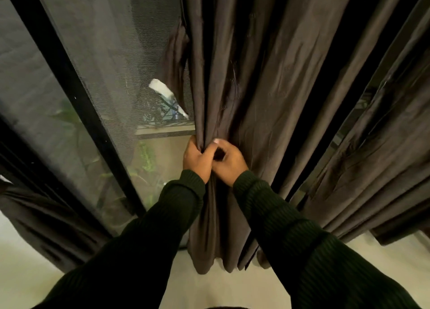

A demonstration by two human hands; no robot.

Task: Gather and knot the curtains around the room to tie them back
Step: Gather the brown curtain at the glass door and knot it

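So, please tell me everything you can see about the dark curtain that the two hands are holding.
The dark brown curtain hangs in long vertical folds beside the mesh-screened window. The fabric looks smooth with a slight sheen, and creased. Its left edge is bunched together where the left hand grips it and the right hand pinches the folds beside it. Below the hands, the gathered part falls loose to the pale floor. No knot is tied yet.

Bare floor (190, 292) open below, curtain (267, 76) folds and door frame (76, 103) block ahead
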